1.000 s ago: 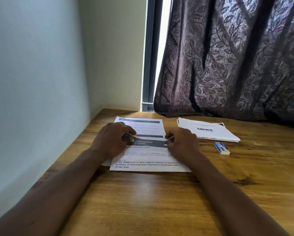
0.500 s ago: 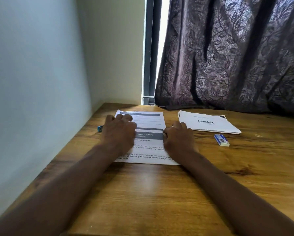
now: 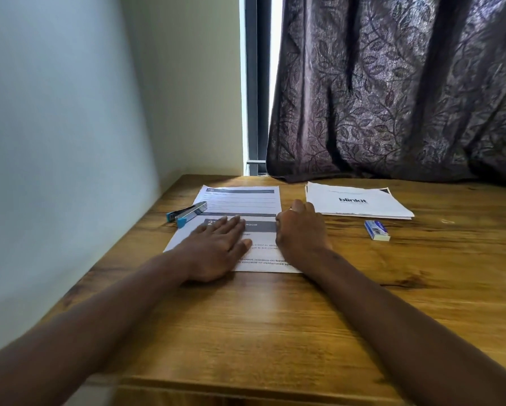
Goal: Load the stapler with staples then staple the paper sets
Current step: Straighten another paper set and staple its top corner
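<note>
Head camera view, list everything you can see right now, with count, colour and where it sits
Wooden table: one, brown, fills the lower view.
Printed white paper sheet with grey bands: one set, centre of table, under both hands.
Blue and silver stapler: one, on the sheet's left edge, beside the left hand.
White stack of papers printed blinkit: one, far right of the sheet.
Small blue and white staple box: one, on the table near the blinkit stack.
Dark patterned curtain: one, purple-brown, behind the table.
Pale wall: left side.
Left hand: flat on the sheet, empty.
Right hand: curled at the sheet's right edge; what it holds, if anything, is hidden.
</note>
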Motion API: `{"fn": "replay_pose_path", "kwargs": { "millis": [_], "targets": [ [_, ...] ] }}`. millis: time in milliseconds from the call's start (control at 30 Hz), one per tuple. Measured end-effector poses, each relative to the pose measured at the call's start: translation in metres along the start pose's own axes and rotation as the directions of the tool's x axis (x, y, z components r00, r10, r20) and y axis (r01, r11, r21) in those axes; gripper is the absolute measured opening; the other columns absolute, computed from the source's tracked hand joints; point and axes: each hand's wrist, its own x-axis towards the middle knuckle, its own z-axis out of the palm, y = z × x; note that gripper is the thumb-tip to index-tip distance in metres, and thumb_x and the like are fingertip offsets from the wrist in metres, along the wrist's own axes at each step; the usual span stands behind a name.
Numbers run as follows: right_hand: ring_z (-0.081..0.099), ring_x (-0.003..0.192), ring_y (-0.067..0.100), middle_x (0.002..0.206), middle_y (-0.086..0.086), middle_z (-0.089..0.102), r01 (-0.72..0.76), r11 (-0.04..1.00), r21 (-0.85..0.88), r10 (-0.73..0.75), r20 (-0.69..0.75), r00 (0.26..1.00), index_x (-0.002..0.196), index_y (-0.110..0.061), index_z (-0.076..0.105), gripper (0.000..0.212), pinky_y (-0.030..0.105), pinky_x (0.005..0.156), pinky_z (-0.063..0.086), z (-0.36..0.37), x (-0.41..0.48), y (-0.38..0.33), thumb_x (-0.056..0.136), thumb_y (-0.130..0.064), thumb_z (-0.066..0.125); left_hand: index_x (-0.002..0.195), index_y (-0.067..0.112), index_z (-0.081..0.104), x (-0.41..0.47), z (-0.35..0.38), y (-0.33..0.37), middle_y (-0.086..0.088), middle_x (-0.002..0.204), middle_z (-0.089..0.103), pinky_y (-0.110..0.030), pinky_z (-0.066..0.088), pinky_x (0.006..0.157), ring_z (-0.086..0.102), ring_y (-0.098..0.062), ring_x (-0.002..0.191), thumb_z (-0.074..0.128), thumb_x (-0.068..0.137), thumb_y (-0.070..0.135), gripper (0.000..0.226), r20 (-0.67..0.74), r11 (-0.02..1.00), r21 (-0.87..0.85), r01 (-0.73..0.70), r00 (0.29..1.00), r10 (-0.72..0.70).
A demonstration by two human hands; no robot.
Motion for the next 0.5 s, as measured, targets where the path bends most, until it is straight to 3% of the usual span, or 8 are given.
{"fn": "replay_pose_path", "kwargs": {
  "millis": [133, 233, 333, 433, 500],
  "targets": [
    [0.045, 0.122, 0.027, 0.132, 0.009, 0.053, -0.01, 0.999, 0.044, 0.008, 0.039, 0.999, 0.126, -0.018, 0.062, 0.031, 0.042, 0.102, 0.044, -0.003, 0.001, 0.004, 0.096, -0.018, 0.056, 0.161, 0.028, -0.011, -0.01, 0.001, -0.022, 0.01, 0.169, -0.015, -0.044, -0.006, 0.128, -0.014, -0.007, 0.156, 0.01, 0.104, 0.06, 0.069, -0.008, 0.996, -0.001, 0.092, 0.996, -0.092],
    [0.044, 0.125, 0.029, 0.135, 0.009, 0.05, 0.01, 0.996, -0.089, -0.002, 0.089, 0.996, 0.141, -0.022, 0.05, 0.048, 0.044, 0.103, 0.039, -0.013, 0.0, 0.004, 0.094, -0.019, 0.055, 0.162, 0.027, -0.011, -0.008, 0.004, -0.021, 0.01, 0.17, -0.014, -0.046, -0.005, 0.128, -0.013, -0.007, 0.156, 0.009, 0.104, 0.06, 0.069, -0.023, 0.996, 0.007, 0.089, 0.996, -0.089],
    [0.046, 0.123, 0.029, 0.131, 0.007, 0.054, 0.054, 0.956, -0.287, -0.008, 0.161, 0.987, 0.13, -0.023, 0.055, 0.04, 0.047, 0.103, 0.034, -0.029, 0.005, -0.008, 0.091, -0.032, 0.055, 0.162, 0.025, -0.01, -0.008, 0.006, -0.019, 0.009, 0.17, -0.014, -0.047, -0.005, 0.128, -0.014, -0.008, 0.156, 0.01, 0.105, 0.058, 0.069, -0.052, 0.996, 0.016, 0.091, 0.995, -0.09],
    [0.053, 0.122, 0.03, 0.128, 0.006, 0.059, -0.005, 0.975, -0.222, 0.084, 0.346, 0.935, 0.122, -0.021, 0.056, 0.036, 0.049, 0.108, 0.03, -0.049, 0.022, -0.026, 0.09, -0.037, 0.058, 0.162, 0.024, -0.01, -0.01, 0.004, -0.018, 0.008, 0.17, -0.014, -0.05, -0.004, 0.128, -0.015, -0.009, 0.156, 0.01, 0.105, 0.059, 0.07, -0.046, 0.996, 0.005, 0.091, 0.995, -0.091],
    [0.061, 0.107, 0.025, 0.116, 0.005, 0.063, -0.015, 0.985, -0.174, 0.095, 0.458, 0.884, 0.11, -0.015, 0.061, 0.028, 0.042, 0.098, 0.042, -0.061, 0.042, -0.038, 0.087, -0.032, 0.063, 0.162, 0.024, -0.01, -0.009, 0.004, -0.017, 0.007, 0.171, -0.014, -0.052, -0.003, 0.127, -0.014, -0.011, 0.157, 0.01, 0.104, 0.06, 0.071, -0.045, 0.996, -0.005, 0.085, 0.995, -0.085]
  ]
}}
